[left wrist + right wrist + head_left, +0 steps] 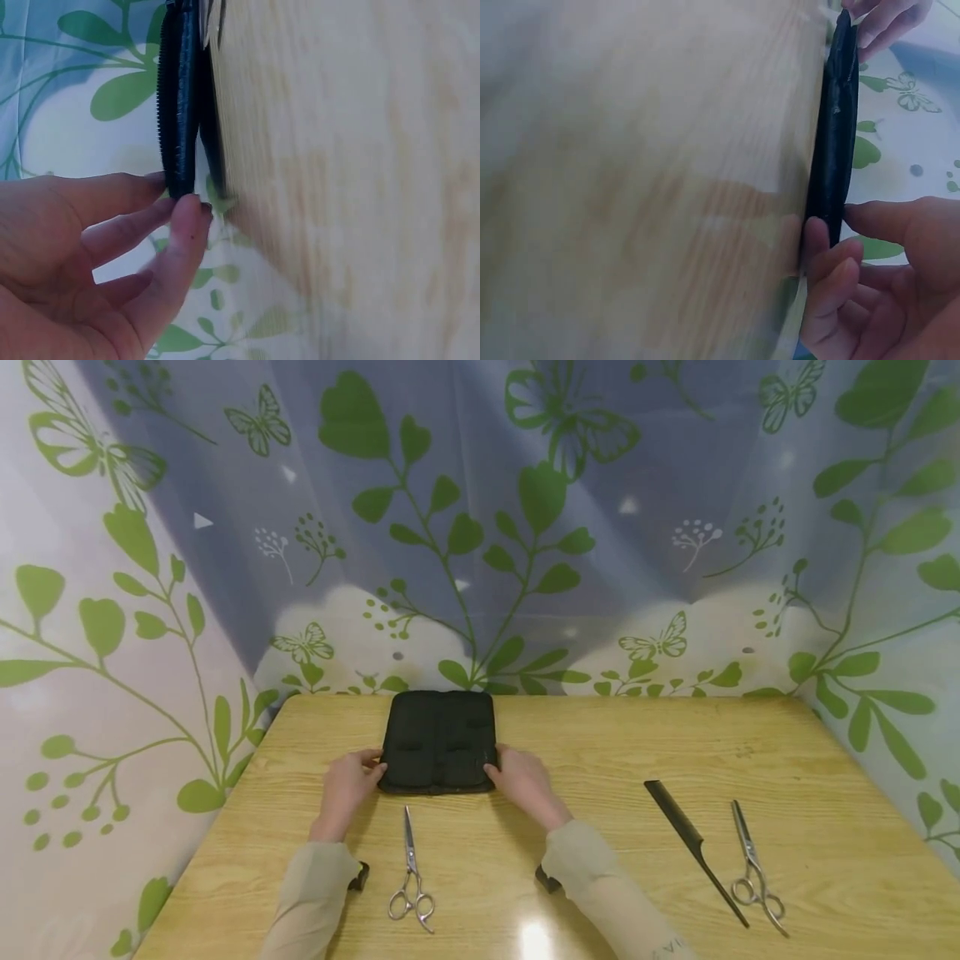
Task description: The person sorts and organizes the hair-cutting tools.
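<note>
Black zippered tool case [438, 742] sits opened out flat near the far edge of the wooden table [622, 752], a bit left of centre, right up by the leaf-and-butterfly backdrop [480, 527]. Both hands are on it — the left hand [347, 783] has the near-left corner, the right hand [525, 781] the near-right corner. From the left wrist view you can see the thumb and fingertips [187, 217] pinching the zipper edge of the case [180, 112], so that hand is clamped on it. Right wrist view shows the same deal: thumb on one side, fingers [832, 262] on the other, squeezing the case's edge [836, 135]. On the table closer to the person, between the two sleeves, lies a pair of silver hair scissors [410, 877], closed, tips pointing at the case. Well off to the right there's a black tail comb [693, 847] lying diagonally, and just beside it a second pair of scissors [756, 870] — also closed, not touching the comb.
</note>
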